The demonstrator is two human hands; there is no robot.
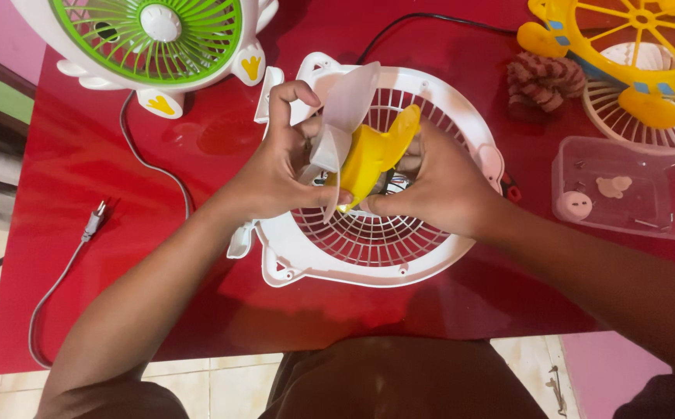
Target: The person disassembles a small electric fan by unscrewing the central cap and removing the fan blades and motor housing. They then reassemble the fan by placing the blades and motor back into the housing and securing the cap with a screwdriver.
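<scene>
Two hands meet at the middle of the frame over a white fan grille (368, 248) lying flat on the red table (81, 155). Between them sits a fan impeller (368, 155) with a yellow hub and translucent white blades, held just above the grille's centre. The left hand (279, 174) pinches one pale blade between thumb and curled fingers; the right hand (438, 186) pinches the yellow part from the other side, fingers closed on it. It looks like thin moulded plastic: light, fairly stiff at the hub, but the blades seem likely to flex or crack if squeezed hard, so the hub is probably the safer hold. Its hub axis appears tilted, running from lower left towards the upper right, with one blade tip pointing to the top of the frame. A green-and-white fan (151, 35) stands upper left, a yellow fan (624, 46) upper right, and a clear tray (632, 186) at right.
</scene>
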